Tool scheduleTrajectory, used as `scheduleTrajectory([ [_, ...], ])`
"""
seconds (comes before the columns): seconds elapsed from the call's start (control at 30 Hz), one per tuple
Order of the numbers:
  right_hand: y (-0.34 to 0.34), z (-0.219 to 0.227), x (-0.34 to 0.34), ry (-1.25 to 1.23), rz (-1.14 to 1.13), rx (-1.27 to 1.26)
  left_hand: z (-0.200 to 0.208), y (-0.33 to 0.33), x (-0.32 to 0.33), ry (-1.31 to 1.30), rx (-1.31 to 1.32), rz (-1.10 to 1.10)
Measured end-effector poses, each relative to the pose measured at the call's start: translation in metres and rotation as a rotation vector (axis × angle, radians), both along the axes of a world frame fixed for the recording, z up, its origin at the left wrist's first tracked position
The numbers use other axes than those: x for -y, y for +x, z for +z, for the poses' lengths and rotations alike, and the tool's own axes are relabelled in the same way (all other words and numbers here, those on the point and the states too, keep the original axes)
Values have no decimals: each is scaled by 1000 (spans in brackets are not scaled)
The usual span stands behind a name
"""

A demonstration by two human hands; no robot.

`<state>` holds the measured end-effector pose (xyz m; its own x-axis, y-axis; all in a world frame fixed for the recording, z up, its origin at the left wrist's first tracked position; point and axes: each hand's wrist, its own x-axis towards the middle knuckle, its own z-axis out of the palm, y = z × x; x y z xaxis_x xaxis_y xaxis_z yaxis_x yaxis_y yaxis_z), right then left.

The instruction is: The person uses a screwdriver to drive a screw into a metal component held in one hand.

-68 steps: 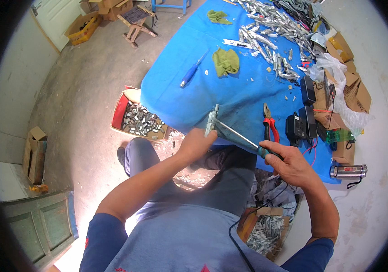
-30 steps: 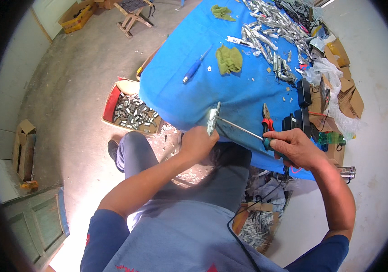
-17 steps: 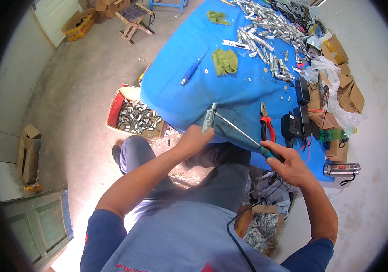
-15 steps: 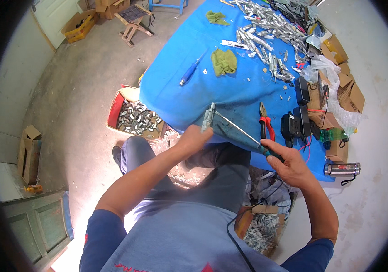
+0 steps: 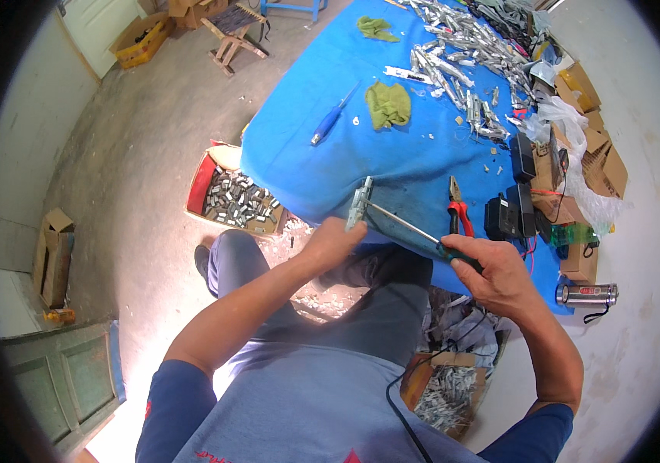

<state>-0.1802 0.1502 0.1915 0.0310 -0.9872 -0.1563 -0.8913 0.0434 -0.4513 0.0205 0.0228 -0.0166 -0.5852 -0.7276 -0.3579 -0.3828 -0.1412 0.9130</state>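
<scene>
Little has shifted over the last couple of seconds: both hands stay at the near edge of the table, the metal piece remains upright in the left one, and only the tilt of the screwdriver shaft wanders slightly between pictures. That steadiness suggests the tip is seated in the piece and being worked rather than repositioned.

At the centre of the frame the left hand point(image 5: 331, 241) is clamped on a small grey metal part point(image 5: 358, 203), a narrow strip-like fitting that stands up out of the fingers; its lower end is hidden by the grip. To the right, the right hand point(image 5: 492, 270) is closed around the dark green handle of a screwdriver point(image 5: 407, 225), whose thin steel shaft runs up and to the left until its tip meets the part. The two hands are apart, joined only by the tool.

Just beyond them, red-handled pliers point(image 5: 459, 210) lie on the blue table point(image 5: 322, 174) beside black power adapters point(image 5: 509, 212). A blue-handled screwdriver point(image 5: 331, 119) and a green rag point(image 5: 388, 104) lie further up, with a heap of similar metal parts point(image 5: 461, 54) toward the top. A box of grey parts point(image 5: 236, 197) sits on the floor at left.
</scene>
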Motion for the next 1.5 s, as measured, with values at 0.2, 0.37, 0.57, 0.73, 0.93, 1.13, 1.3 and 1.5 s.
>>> scheduleTrajectory([
  [0.2,4,15,12,-26,69,-175,11,-3,-2,-36,83,-3],
  [0.37,11,28,30,-37,197,-353,22,-5,-3,-77,143,-1],
  [0.57,21,51,60,108,275,-397,26,-3,-1,-46,138,-40],
  [0.73,15,58,82,274,95,-180,16,-1,0,-35,95,-14],
  [0.93,10,20,70,485,-308,225,19,-6,3,24,69,25],
  [1.13,20,28,47,342,-323,205,14,6,3,-34,99,-28],
  [1.3,-1,24,13,26,-105,69,18,6,4,28,53,-24],
  [1.5,1,27,11,38,-70,-22,12,2,3,37,46,-2],
])
